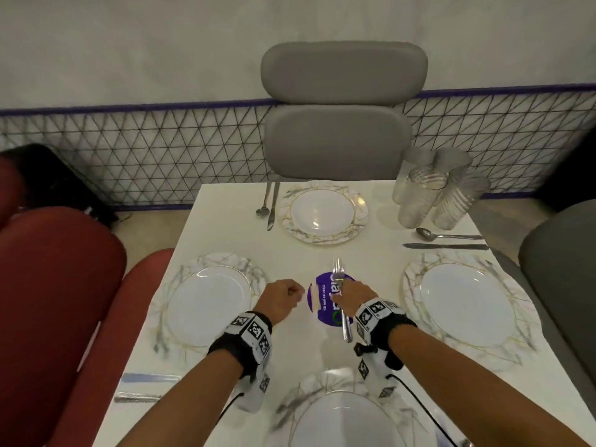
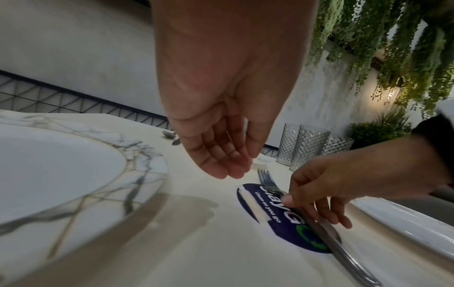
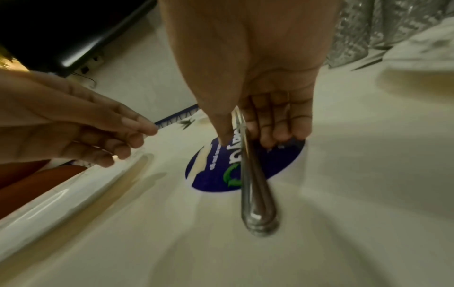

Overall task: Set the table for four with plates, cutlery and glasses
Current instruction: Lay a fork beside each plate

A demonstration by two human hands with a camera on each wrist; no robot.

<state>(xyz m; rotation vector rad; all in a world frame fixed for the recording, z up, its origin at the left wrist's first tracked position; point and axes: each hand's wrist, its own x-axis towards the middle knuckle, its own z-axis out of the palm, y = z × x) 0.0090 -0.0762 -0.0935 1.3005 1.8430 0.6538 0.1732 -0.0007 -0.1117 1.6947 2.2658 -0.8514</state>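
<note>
Four marbled plates lie on the white table (image 1: pixel 232 227): far (image 1: pixel 322 211), left (image 1: pixel 208 304), right (image 1: pixel 467 304) and near (image 1: pixel 342 424). My right hand (image 1: pixel 350 295) grips a small bundle of forks (image 1: pixel 338 269) by the necks over a blue round sticker (image 1: pixel 325 287) at the table's middle, tines pointing away. The right wrist view shows the stacked fork handles (image 3: pixel 255 190) running toward the camera. My left hand (image 1: pixel 283 298) hovers just left of the sticker, fingers loosely curled and holding nothing (image 2: pixel 221 155). A cluster of clear textured glasses (image 1: pixel 429 195) stands at the far right corner.
A spoon and knife (image 1: pixel 267 201) lie left of the far plate; another spoon (image 1: pixel 448 235) and knife (image 1: pixel 445 246) lie beyond the right plate. Blurred cutlery (image 1: pixel 145 387) sits at the near left edge. A grey chair (image 1: pixel 338 140), red seats (image 1: pixel 64 269) and a grey seat (image 1: pixel 561 253) surround the table.
</note>
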